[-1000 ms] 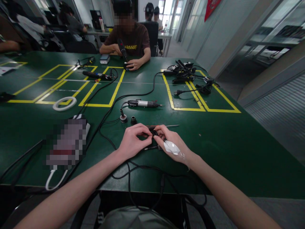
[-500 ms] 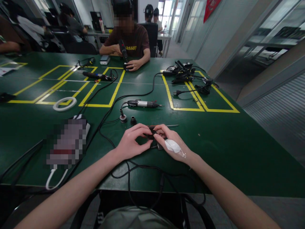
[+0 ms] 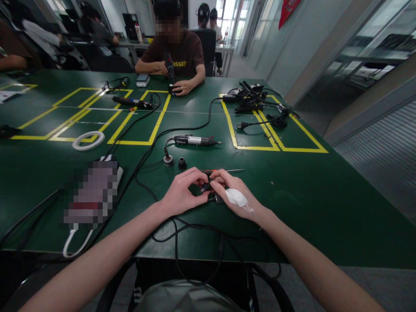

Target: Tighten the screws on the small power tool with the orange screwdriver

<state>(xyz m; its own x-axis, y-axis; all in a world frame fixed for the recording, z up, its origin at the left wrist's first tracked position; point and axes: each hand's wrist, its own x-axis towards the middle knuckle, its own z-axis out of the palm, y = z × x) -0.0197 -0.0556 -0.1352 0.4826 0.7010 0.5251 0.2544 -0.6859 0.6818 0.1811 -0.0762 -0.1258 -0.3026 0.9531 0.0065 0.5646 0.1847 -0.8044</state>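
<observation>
Small black tool part [image 3: 208, 187] sits pinched between both your hands, just above the green table [image 3: 292, 195] near its front edge. Your left hand [image 3: 182, 193] curls in with thumb and fingertips closed on it, wrist low. Your right hand [image 3: 232, 195], bandage on its back, meets it fingertip to fingertip, gripping the same piece.

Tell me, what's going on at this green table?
A person has both hands together over a small black part, the left hand and right hand pinching it from either side at the near edge of the table. A pen-like power tool and two small fittings lie just beyond. Across the table, another person handles a similar tool.
</observation>
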